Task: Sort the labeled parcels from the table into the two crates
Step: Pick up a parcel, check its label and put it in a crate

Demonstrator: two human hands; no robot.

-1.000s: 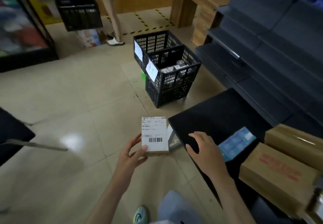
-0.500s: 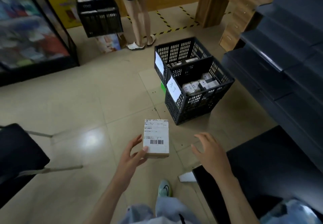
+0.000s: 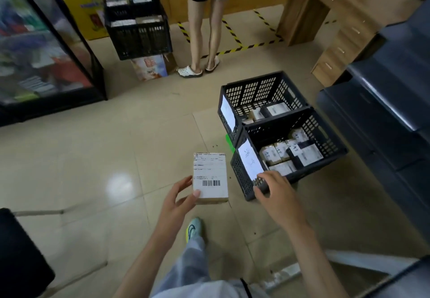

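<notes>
- The labeled parcel (image 3: 210,178) is a small brown box with a white label and a bar code on top. It is up in the air over the floor (image 3: 116,146), not in a crate yet.
- Its long side runs from 12 o'clock to 6 o'clock.
- The left hand (image 3: 179,201) has it in its grip at the 7 o'clock corner, with the thumb on the label and the fingers along the side.
- The right hand (image 3: 277,195) is at 3 o'clock from the parcel. Its grip is loose, with bent fingers that hold nothing. It is over the corner of the near crate (image 3: 240,179), but I cannot tell if it touches.
- The near crate lies at 2 o'clock from the parcel, just beside it. It has a white sign (image 3: 250,160) with writing and many small parcels (image 3: 283,155) inside.
- The far crate (image 3: 256,90) touches the near one and lies at 1 o'clock. It has its own sign (image 3: 227,114) and fewer parcels.
- I think the next move is to read the label and pick a crate. The left hand has the box, so it should go right and forward.
- Another person (image 3: 204,30) stands at 12 o'clock, next to a third black crate (image 3: 139,34).
</notes>
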